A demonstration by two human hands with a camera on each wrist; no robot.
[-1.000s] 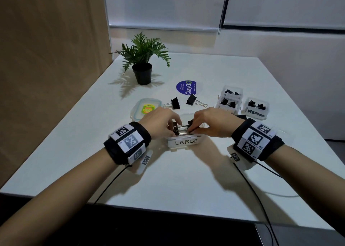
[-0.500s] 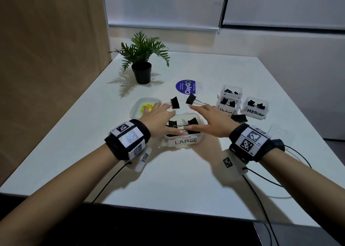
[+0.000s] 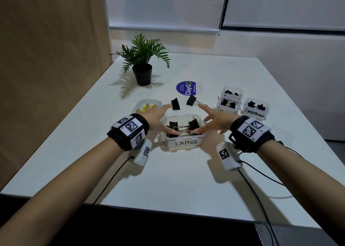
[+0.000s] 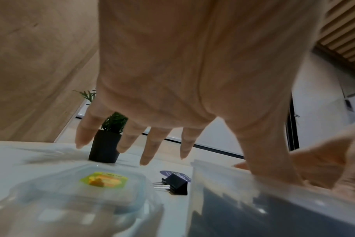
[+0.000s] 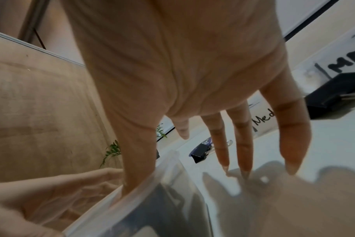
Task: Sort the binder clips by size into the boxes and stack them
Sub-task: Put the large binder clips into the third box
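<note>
The clear box labelled LARGE [image 3: 186, 143] stands in front of me with two large black binder clips [image 3: 194, 123] in it, silver handles meeting mid-box. My left hand [image 3: 155, 117] and right hand [image 3: 214, 118] flank the box, fingers straight and spread, holding nothing. Both thumbs lie over the clips' handles. Beyond the box lie two loose large clips: one [image 3: 175, 103] by my left fingertips, one [image 3: 191, 100] by my right fingertips. The left wrist view shows the left hand [image 4: 152, 136] above the left clip [image 4: 176, 186]. The right wrist view shows the right hand [image 5: 233, 128] near the other clip [image 5: 201, 152].
Three small boxes with clips, two labelled medium [image 3: 254, 108], sit at the right. Another large clip [image 5: 334, 96] lies by them. A clear lid with a yellow label [image 3: 148, 105] lies left of the box. A potted plant [image 3: 142, 62] and blue sticker [image 3: 186, 88] are farther back.
Both hands let go of the clips they held over the LARGE box. Their fingers have opened and stretched forward toward the two loose clips beyond it.
</note>
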